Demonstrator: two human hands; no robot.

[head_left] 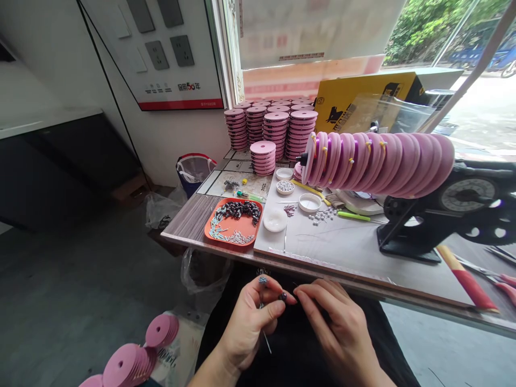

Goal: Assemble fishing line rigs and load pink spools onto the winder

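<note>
Both hands work close together below the table's front edge, over dark cloth on my lap. My left hand (252,317) is closed in a pinch on a thin needle or wire (266,338) that sticks down from it, with small beads (263,280) at the fingertips. My right hand (334,317) is closed too, its thumb and forefinger pinched right beside a dark bead (282,296); what it grips is too small to name. On the table above them lies an orange tray (209,228) holding dark beads, silver beads and pale tube beads.
Pink spools stand in stacks (276,134) at the back and fill a horizontal rod (379,161) on a black winding machine (443,215). Small white dishes (309,202), loose beads and tools lie on a grey mat (346,247). Red-handled scissors (502,282) lie right; more spools (133,360) sit lower left.
</note>
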